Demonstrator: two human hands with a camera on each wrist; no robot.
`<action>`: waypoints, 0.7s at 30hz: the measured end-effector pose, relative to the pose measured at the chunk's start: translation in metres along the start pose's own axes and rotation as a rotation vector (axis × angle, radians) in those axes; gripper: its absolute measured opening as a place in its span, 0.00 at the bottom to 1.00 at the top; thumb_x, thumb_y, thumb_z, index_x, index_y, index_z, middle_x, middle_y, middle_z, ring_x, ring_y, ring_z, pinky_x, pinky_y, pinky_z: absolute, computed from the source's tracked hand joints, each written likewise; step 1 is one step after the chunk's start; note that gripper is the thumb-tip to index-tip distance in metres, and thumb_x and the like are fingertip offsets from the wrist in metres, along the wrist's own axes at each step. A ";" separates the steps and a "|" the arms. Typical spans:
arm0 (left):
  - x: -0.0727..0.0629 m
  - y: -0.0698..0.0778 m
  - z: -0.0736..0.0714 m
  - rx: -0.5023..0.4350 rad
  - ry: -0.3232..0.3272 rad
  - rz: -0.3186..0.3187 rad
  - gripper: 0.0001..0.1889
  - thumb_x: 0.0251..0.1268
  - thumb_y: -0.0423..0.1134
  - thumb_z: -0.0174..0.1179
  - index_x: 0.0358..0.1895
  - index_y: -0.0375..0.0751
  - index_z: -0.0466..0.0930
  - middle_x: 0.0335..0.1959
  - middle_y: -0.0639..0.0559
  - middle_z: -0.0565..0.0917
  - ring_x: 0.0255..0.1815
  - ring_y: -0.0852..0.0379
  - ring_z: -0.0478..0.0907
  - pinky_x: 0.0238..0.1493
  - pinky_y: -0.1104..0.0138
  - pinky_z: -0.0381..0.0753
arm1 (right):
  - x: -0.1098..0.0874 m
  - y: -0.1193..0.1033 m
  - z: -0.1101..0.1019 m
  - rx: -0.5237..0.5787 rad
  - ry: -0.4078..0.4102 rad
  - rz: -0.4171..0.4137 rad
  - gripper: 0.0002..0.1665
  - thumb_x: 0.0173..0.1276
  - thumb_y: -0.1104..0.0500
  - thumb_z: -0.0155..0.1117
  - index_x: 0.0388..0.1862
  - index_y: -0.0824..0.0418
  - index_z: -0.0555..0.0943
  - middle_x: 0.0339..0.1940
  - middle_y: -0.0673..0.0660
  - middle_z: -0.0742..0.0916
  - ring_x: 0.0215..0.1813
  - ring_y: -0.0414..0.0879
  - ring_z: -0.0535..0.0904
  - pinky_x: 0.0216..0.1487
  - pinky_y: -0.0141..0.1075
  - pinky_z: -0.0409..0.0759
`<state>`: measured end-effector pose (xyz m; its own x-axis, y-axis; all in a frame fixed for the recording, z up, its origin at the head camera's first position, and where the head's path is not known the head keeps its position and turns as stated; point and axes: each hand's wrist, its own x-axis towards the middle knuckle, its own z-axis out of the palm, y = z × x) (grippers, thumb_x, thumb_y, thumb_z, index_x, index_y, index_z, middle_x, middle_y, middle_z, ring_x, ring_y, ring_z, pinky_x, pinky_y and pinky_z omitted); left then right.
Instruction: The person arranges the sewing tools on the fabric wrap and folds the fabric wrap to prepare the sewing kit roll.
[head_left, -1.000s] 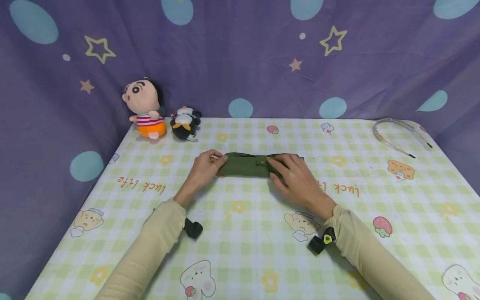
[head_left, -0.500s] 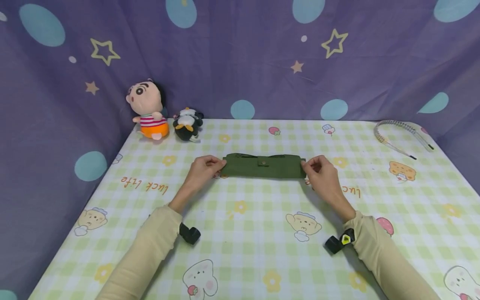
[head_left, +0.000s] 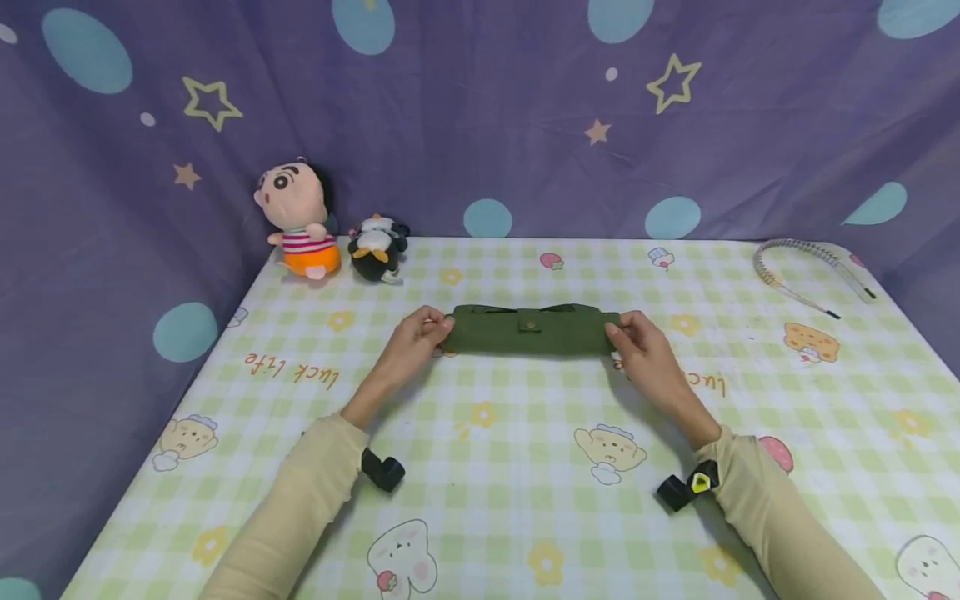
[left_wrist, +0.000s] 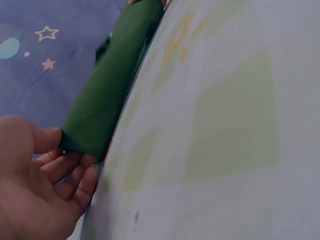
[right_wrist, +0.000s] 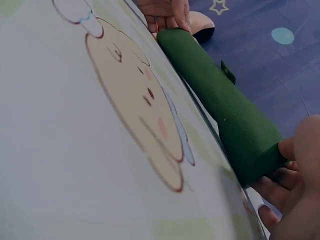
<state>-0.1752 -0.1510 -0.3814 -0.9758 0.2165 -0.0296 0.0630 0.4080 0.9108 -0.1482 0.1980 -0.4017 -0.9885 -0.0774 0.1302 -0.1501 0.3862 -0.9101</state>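
A long dark-green fabric roll, with a small snap tab on its middle, lies crosswise on the tablecloth. Its left end is pinched between the thumb and fingers of my left hand. My right hand pinches the opposite end. In the left wrist view the left thumb presses on the roll's near corner, fingers curled beneath. From the right wrist, the right thumb lies over the end of the green roll. The roll's underside is hidden.
A plush doll in striped top and orange shorts and a small black-and-white plush stand at the back left. A headband lies at the back right. A purple curtain hangs behind the checked tablecloth.
My right hand has moved from the snap tab out to the roll's right end and pinches it there. The left hand stays at the left end. The tab is uncovered.
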 end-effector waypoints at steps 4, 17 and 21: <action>0.000 0.000 -0.001 0.015 -0.040 0.039 0.12 0.87 0.44 0.47 0.51 0.37 0.69 0.36 0.40 0.81 0.44 0.45 0.81 0.49 0.55 0.78 | -0.003 0.000 -0.004 -0.052 -0.026 -0.044 0.14 0.87 0.55 0.47 0.52 0.67 0.68 0.26 0.61 0.77 0.27 0.47 0.78 0.30 0.33 0.76; 0.002 -0.002 0.004 -0.065 0.041 -0.033 0.18 0.81 0.44 0.58 0.57 0.30 0.81 0.43 0.38 0.85 0.38 0.49 0.80 0.38 0.64 0.76 | 0.001 0.005 -0.003 0.083 0.021 -0.044 0.19 0.83 0.55 0.57 0.40 0.72 0.78 0.27 0.65 0.79 0.17 0.44 0.71 0.18 0.33 0.71; 0.005 0.001 0.003 -0.027 0.055 -0.005 0.15 0.82 0.41 0.56 0.51 0.30 0.82 0.35 0.39 0.83 0.31 0.51 0.76 0.32 0.64 0.74 | 0.000 0.004 -0.004 0.040 0.002 -0.039 0.17 0.84 0.56 0.55 0.41 0.71 0.76 0.22 0.61 0.76 0.17 0.46 0.71 0.19 0.34 0.71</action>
<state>-0.1791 -0.1468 -0.3822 -0.9863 0.1648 -0.0124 0.0527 0.3845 0.9216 -0.1494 0.2038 -0.4040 -0.9819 -0.0894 0.1669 -0.1877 0.3457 -0.9194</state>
